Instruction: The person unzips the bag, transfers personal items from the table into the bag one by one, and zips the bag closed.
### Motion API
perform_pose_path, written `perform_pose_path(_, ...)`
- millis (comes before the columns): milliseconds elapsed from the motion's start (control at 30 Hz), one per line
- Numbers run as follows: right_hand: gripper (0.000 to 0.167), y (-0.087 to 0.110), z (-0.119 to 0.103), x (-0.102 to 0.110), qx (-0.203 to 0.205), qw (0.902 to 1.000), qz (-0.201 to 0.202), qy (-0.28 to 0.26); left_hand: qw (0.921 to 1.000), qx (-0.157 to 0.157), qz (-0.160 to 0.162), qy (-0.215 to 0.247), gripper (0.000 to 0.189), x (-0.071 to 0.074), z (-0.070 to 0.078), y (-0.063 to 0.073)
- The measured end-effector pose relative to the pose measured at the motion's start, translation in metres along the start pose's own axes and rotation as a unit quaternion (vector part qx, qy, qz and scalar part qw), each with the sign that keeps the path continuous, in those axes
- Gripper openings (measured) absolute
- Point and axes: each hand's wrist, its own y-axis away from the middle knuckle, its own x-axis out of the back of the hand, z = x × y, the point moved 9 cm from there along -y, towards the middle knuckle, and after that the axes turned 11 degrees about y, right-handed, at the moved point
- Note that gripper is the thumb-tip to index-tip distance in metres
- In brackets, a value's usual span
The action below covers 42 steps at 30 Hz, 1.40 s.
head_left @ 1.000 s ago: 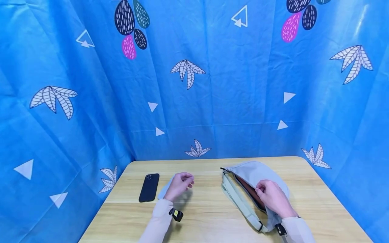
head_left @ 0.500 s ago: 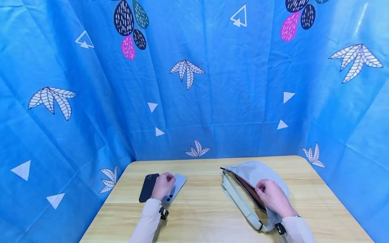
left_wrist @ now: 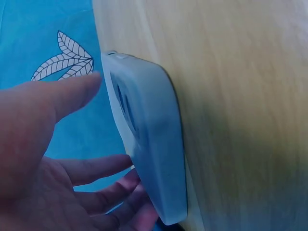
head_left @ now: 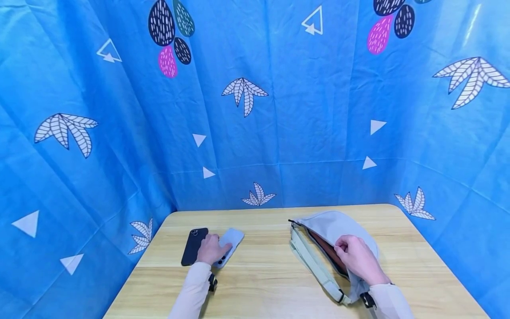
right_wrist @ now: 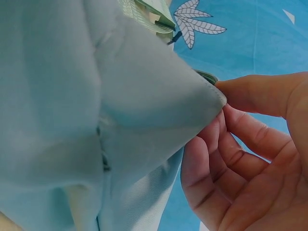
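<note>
1. Left hand (head_left: 210, 250): fingers loosely extended at the edge of the pale blue smartphone (head_left: 235, 238), thumb apart; some fingertips are hard to make out in the left wrist view
2. In the head view this hand partly hides that smartphone, which lies on the wooden table (head_left: 271, 283) near the black smartphone (head_left: 194, 244)
3. Right hand (head_left: 360, 259): pinches the opening edge of the grey crescent-shaped bag (head_left: 338, 225), covering part of it

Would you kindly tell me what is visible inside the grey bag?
The open grey bag shows only a strip of brown lining. The deeper interior is covered, partly by the right hand, so I cannot tell whether anything lies there.
</note>
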Motion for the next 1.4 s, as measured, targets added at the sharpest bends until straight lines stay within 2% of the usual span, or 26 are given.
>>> perform_pose_path(133,0.011,0.0,-0.001,0.0,0.0,1.0,0.0,-0.002,0.9998,0.01,0.0,-0.016,0.063,-0.002,0.001,0.003)
perform_pose_path(300,0.011,0.001,-0.002,0.002,-0.003,1.0,0.001,-0.003,0.9998,0.011,0.003,-0.019,0.058,-0.003,0.001,0.002)
perform_pose_path(533,0.011,0.001,-0.001,0.001,-0.002,1.0,-0.005,-0.007,0.9992,0.041,-0.002,0.0,0.046,-0.006,-0.004,-0.001)
perform_pose_path(700,0.011,0.002,0.001,-0.001,-0.003,0.9999,-0.007,-0.007,0.9978,0.066,-0.002,0.01,0.05,-0.006,-0.007,-0.002)
perform_pose_path(1000,0.009,0.002,-0.001,-0.002,-0.007,0.9998,-0.015,-0.012,0.9952,0.092,-0.014,0.03,0.052,-0.005,-0.014,-0.001)
perform_pose_path(1300,0.009,0.002,-0.002,-0.003,-0.005,0.9999,-0.013,-0.009,0.9953,0.089,-0.025,0.028,0.046,-0.001,-0.015,0.002)
perform_pose_path(1400,0.009,0.003,-0.001,-0.003,-0.005,0.9999,-0.013,-0.009,0.9955,0.085,-0.026,0.033,0.051,0.0,-0.018,0.002)
